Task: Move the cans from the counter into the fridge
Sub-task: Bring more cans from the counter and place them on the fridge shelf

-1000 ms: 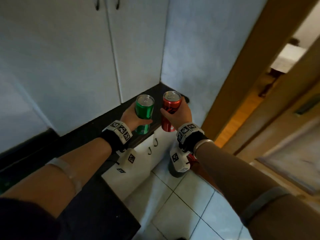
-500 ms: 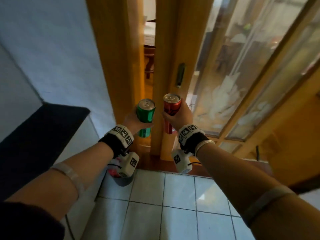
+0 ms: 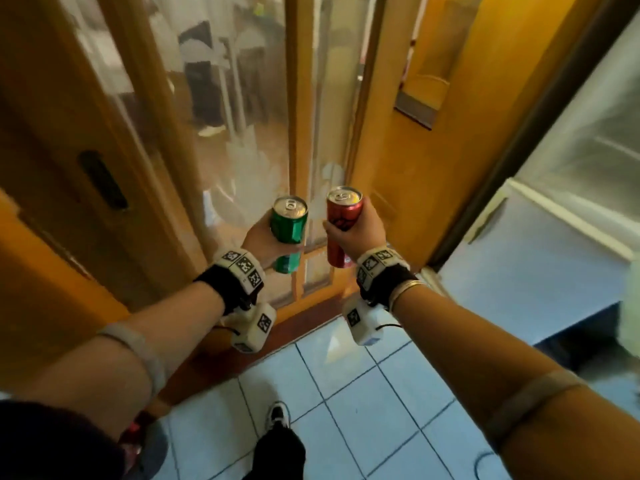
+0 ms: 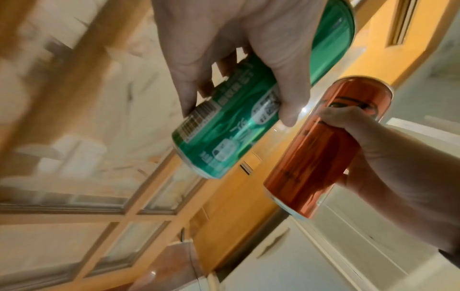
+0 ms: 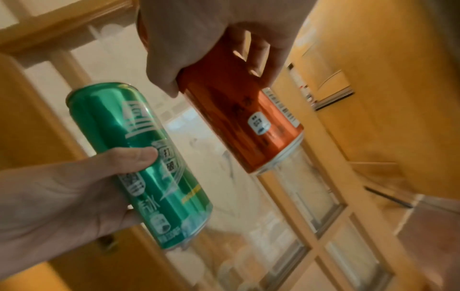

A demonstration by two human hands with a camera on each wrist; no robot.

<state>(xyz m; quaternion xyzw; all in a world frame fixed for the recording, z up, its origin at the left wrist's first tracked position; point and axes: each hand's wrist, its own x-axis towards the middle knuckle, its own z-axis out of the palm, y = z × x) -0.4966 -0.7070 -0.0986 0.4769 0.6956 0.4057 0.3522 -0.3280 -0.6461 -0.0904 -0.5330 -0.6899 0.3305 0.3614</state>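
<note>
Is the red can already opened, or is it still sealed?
Sealed, as far as shows: in the head view the red can, gripped by the right hand, has its pull tab lying flat on the lid, with no hole visible.

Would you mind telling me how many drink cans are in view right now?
2. The green can is held in the left hand; the red can is in the right hand. No others are visible.
</note>
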